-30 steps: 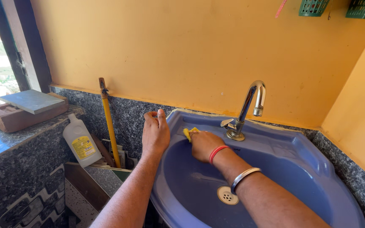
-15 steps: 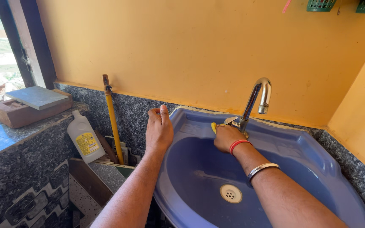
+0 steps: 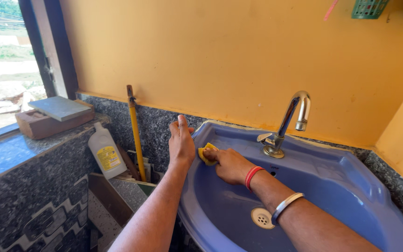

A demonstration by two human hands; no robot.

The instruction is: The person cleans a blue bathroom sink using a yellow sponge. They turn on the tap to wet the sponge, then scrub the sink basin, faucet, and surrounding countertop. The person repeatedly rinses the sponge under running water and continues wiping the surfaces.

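Sponge point(image 3: 206, 153) pressed under right hand point(image 3: 229, 164) fingertips.

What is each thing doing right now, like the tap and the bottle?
Tap: off, no water running.
Sink: unplugged, holds no water.
Yellow sponge: pressed on the sink's rim.
Right hand: gripping the sponge.
Left hand: resting on the sink's edge.
White bottle: upright, capped.
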